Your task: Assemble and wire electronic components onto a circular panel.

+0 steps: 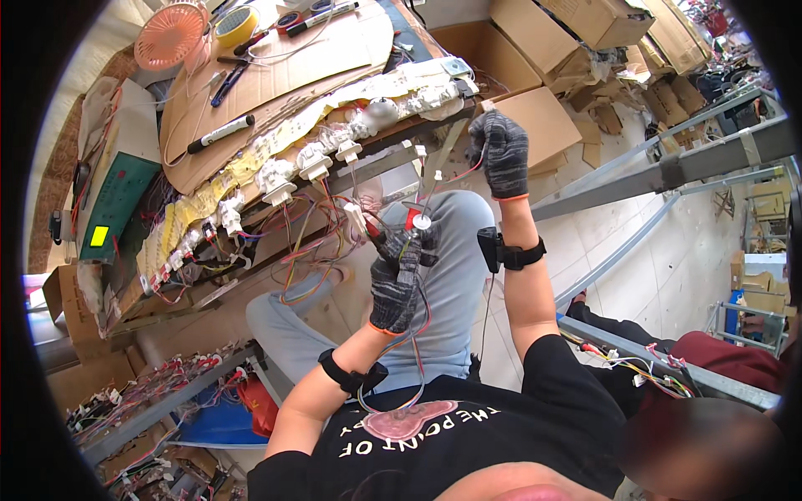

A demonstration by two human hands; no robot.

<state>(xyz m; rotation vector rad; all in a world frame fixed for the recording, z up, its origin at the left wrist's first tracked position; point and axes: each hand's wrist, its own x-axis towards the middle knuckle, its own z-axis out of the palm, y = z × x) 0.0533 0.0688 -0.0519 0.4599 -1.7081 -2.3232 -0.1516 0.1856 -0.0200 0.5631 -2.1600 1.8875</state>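
Note:
Both my hands wear dark grey knitted gloves with orange cuffs. My left hand (399,280) is closed around a wire harness (424,311) over my knee; its wires trail down toward my shirt. White plug connectors (422,222) stick out above the fingers, beside a small red piece (412,217). Higher and to the right, my right hand (503,154) is closed on a thin red wire (468,174) that runs left toward the connectors. A pale bit shows at its fingertips, too small to name. Left of my hands, a long board (251,179) carries a row of white connectors (314,161) with coloured wires (305,259) hanging down.
A cardboard sheet (188,113) bears a black marker (220,134), dark pliers (227,86) and yellow tape (236,27). A green tester (125,200) with a lit display stands left. Cardboard boxes (535,129) lie beyond my right hand; metal rails (652,177) cross the right side, near another person's sleeve (718,359).

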